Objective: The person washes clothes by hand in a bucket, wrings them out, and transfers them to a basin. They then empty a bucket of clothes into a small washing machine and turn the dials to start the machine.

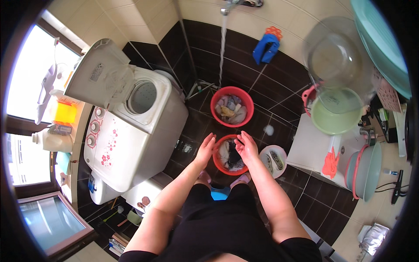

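Note:
My left hand (206, 149) and my right hand (247, 148) are held apart over the two sides of a red basin (215, 161) on the floor between my feet. Neither holds anything; the fingers are stretched out and slightly curved. White and dark cloths (233, 153) lie in this basin, partly covered by my right hand. Just beyond it stands a second red basin (250, 109) with pale, wet-looking clothes (231, 107) inside. A stream of water (221, 52) runs down from the wall tap (224, 11) behind that far basin.
A twin-tub washing machine (131, 139) with one lid raised stands at left. A white basin (282, 171) with patterned shoes or slippers is right of my right hand. A low white cabinet (305, 146) carries a green basin (336, 115). Blue gloves (265, 48) hang on the wall.

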Available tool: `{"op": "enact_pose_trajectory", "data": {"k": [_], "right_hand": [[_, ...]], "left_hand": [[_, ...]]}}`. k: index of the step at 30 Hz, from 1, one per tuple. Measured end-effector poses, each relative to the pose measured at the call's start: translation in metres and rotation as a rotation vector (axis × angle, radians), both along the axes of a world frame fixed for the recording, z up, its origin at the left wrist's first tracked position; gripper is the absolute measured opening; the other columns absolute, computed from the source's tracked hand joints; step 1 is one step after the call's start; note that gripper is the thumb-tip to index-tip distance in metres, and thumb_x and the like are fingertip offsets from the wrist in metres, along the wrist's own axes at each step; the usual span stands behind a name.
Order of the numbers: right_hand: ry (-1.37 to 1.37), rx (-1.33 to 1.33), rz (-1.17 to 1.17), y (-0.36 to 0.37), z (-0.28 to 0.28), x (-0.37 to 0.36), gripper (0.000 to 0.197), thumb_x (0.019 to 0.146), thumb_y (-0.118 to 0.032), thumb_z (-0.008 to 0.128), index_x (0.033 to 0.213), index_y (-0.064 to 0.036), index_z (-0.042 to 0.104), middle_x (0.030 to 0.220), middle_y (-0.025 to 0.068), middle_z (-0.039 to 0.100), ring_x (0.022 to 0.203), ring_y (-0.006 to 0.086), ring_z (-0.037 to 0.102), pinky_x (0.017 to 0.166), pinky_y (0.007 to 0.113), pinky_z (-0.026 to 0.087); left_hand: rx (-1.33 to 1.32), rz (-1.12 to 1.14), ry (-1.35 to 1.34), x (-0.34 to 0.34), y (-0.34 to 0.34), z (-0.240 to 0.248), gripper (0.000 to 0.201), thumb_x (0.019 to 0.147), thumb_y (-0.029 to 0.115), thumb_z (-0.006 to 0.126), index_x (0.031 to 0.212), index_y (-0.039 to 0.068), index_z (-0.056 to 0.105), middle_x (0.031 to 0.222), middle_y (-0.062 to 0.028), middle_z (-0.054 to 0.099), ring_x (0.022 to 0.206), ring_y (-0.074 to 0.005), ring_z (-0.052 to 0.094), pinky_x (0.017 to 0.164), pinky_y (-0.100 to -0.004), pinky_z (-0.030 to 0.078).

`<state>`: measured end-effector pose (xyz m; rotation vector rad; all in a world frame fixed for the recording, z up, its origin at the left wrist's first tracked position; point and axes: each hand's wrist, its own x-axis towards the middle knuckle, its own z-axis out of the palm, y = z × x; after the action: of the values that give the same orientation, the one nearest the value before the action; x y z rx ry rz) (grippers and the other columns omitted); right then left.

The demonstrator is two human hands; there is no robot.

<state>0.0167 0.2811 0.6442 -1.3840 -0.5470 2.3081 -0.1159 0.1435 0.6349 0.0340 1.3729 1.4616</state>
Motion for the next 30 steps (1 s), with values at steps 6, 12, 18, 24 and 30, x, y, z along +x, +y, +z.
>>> {"op": "enact_pose_trajectory", "data": {"k": [6, 12, 18, 24, 30], "right_hand": [[-0.009, 0.166, 0.135, -0.033, 0.038, -0.116, 0.034, 0.089, -0.024, 0.058, 0.120, -0.0126, 0.051, 0.111, 0.0018, 0.056, 0.089, 0.0139, 0.059, 0.070, 0.027, 0.046], [-0.013, 0.632, 0.182, 0.021, 0.097, -0.180, 0.038, 0.089, -0.031, 0.059, 0.119, -0.0086, 0.054, 0.109, 0.0013, 0.056, 0.086, 0.0100, 0.058, 0.063, 0.022, 0.047], [0.069, 1.078, 0.090, 0.114, 0.186, -0.234, 0.032, 0.089, -0.019, 0.058, 0.117, -0.0048, 0.054, 0.110, 0.0049, 0.057, 0.082, 0.0105, 0.059, 0.062, 0.023, 0.049], [-0.198, 1.795, -0.025, 0.206, 0.263, -0.283, 0.039, 0.083, -0.015, 0.061, 0.120, -0.0063, 0.050, 0.119, 0.0094, 0.052, 0.084, 0.0200, 0.061, 0.066, 0.029, 0.051], [-0.554, 2.230, -0.115, 0.280, 0.265, -0.296, 0.042, 0.077, -0.012, 0.063, 0.116, -0.0042, 0.050, 0.124, 0.0065, 0.048, 0.093, 0.0281, 0.057, 0.073, 0.036, 0.051]], "left_hand": [[0.002, -0.014, 0.104, -0.101, -0.036, 0.013, 0.055, 0.096, 0.032, 0.044, 0.142, 0.008, 0.025, 0.141, -0.0075, 0.037, 0.120, -0.0246, 0.047, 0.097, -0.0364, 0.039], [0.183, -0.041, 0.157, -0.151, 0.016, 0.068, 0.055, 0.096, 0.031, 0.044, 0.141, 0.007, 0.025, 0.140, -0.0095, 0.038, 0.120, -0.0249, 0.046, 0.098, -0.0368, 0.038], [0.377, -0.097, 0.219, -0.180, 0.097, 0.134, 0.053, 0.096, 0.030, 0.043, 0.141, 0.007, 0.027, 0.140, -0.0103, 0.038, 0.123, -0.0251, 0.043, 0.100, -0.0373, 0.036], [0.462, -0.139, 0.295, -0.202, 0.176, 0.185, 0.050, 0.097, 0.027, 0.042, 0.140, 0.006, 0.028, 0.139, -0.0107, 0.039, 0.124, -0.0248, 0.043, 0.100, -0.0374, 0.037], [0.442, -0.163, 0.303, -0.214, 0.230, 0.171, 0.049, 0.097, 0.027, 0.041, 0.139, 0.006, 0.029, 0.138, -0.0109, 0.041, 0.123, -0.0249, 0.044, 0.100, -0.0378, 0.036]]}}
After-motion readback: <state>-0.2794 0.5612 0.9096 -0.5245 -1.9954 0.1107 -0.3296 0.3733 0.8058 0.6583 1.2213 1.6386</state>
